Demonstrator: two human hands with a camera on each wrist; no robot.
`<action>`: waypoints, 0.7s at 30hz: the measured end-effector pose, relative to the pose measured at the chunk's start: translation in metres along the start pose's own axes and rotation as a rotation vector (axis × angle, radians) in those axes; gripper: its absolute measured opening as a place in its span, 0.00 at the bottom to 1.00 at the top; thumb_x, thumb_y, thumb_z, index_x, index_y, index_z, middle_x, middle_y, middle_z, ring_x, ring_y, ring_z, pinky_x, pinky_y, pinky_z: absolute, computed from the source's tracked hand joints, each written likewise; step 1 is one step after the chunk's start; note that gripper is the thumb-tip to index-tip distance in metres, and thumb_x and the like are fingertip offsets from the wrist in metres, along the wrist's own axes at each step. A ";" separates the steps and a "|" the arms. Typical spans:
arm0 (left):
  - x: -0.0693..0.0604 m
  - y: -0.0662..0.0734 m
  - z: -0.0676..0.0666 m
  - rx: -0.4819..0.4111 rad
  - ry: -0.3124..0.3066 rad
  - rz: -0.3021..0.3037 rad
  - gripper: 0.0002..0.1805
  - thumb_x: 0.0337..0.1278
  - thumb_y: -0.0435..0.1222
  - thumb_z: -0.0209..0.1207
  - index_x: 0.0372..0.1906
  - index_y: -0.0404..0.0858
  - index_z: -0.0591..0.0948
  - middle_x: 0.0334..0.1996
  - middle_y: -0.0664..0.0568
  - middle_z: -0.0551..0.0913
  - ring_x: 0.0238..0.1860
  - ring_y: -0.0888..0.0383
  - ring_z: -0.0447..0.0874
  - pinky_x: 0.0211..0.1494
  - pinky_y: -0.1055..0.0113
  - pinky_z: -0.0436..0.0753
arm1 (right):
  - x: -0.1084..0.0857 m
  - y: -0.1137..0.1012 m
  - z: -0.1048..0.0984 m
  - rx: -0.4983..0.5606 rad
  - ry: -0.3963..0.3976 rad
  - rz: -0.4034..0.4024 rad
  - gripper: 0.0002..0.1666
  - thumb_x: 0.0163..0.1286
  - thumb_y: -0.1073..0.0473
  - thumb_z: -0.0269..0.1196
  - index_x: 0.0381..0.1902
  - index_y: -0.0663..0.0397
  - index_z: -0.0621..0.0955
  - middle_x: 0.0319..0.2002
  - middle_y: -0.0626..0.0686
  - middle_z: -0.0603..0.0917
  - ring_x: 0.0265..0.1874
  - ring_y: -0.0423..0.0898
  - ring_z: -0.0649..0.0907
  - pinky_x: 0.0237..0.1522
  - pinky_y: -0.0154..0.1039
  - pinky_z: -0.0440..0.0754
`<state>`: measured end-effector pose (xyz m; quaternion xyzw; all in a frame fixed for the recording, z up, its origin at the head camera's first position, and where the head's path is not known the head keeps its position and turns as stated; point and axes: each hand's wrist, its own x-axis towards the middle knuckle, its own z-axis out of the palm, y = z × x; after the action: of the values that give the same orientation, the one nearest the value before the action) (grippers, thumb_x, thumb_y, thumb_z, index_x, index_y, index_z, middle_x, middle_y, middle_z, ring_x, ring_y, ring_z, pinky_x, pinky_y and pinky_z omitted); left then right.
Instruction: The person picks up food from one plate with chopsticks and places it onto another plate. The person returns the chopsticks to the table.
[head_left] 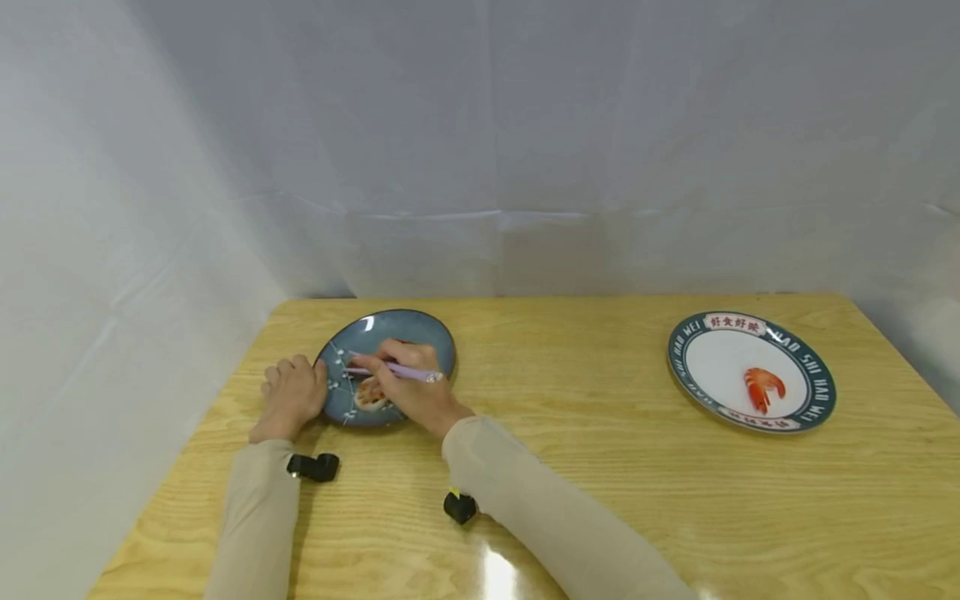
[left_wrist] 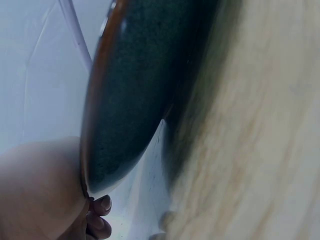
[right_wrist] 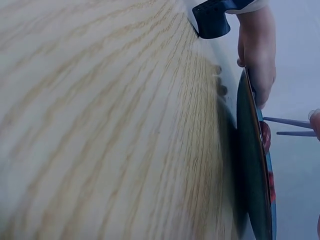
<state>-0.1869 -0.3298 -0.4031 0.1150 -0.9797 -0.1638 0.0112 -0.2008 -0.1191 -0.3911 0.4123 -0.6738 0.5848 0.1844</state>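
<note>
In the head view a blue-grey plate point(head_left: 390, 327) with a white blossom pattern sits at the table's left. My left hand point(head_left: 294, 393) grips its left rim, thumb above and fingertips below in the left wrist view. My right hand point(head_left: 417, 387), over the plate, holds a pair of light purple chopsticks point(head_left: 408, 372). Their tips are over the plate's left part, apart from each other in the right wrist view point(right_wrist: 295, 133). Under that hand lies a round, pale piece of food point(head_left: 371, 395) with a brownish middle. Reddish pieces point(right_wrist: 266, 136) show above the rim in the right wrist view; their kind is unclear.
At the right of the wooden table point(head_left: 570, 400) stands a white plate point(head_left: 708, 367) with a dark green lettered rim. A red-orange shrimp point(head_left: 763, 388) lies on it. A pale cloth sheet point(head_left: 525, 150) hangs behind and at the left of the table.
</note>
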 end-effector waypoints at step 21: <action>0.000 0.001 0.001 -0.004 0.008 -0.005 0.29 0.74 0.43 0.28 0.47 0.16 0.63 0.44 0.20 0.63 0.51 0.24 0.57 0.50 0.36 0.58 | 0.003 -0.017 -0.019 0.139 0.157 0.196 0.13 0.65 0.70 0.62 0.21 0.70 0.75 0.24 0.64 0.84 0.18 0.56 0.84 0.20 0.35 0.80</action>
<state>-0.1873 -0.3289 -0.4035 0.1181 -0.9790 -0.1653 0.0148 -0.1944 -0.1016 -0.3730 0.3093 -0.6521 0.6758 0.1497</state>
